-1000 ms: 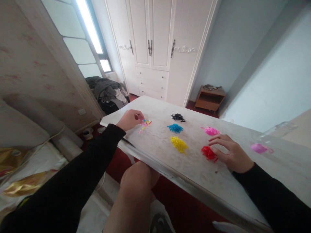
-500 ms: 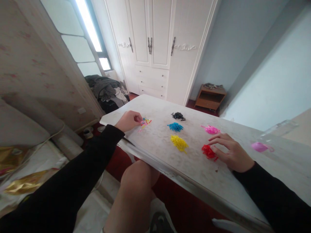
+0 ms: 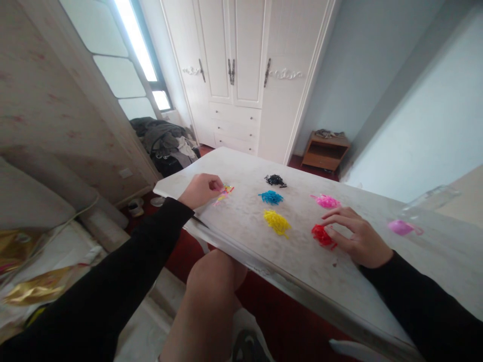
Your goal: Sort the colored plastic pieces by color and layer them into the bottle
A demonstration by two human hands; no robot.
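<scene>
L hand [image 3: 202,191] is reaching over the table's L end, thumb + fingertips drawn tog. at a small mixed pile [image 3: 228,190] of multicol. bits; can't tell if it's gripping one. R hand [image 3: 358,239] is hanging well apart from L, thumb + fingers spread, curving by the red pile [image 3: 320,235]; contact unclear. Pink pile [image 3: 326,201] is lying just beyond R fingers. Btwn the hands, yellow pile [image 3: 276,222], blue pile [image 3: 271,197] and black pile [image 3: 275,180] are forming a rough line, yellow nearest the person, black farthest. Past R hand, a pinkish-mauve item [image 3: 400,227] w/ a loop is lying near a clear plastic item [image 3: 432,201]. All are sitting on a whitish, mottled table [image 3: 241,168]; a bare knee [image 3: 213,276] is showing at its near edge. Beyond, a white wardrobe [image 3: 289,105] w/ dark handles is standing at the back, a small brown cabinet [image 3: 324,158] to its R, cloth on top. A dark clothes heap [image 3: 164,138] is lying to L near a bright window [image 3: 138,40]. Gold packaging [image 3: 37,290] is lying far L, and red floor [image 3: 279,322] is showing under the table.
</scene>
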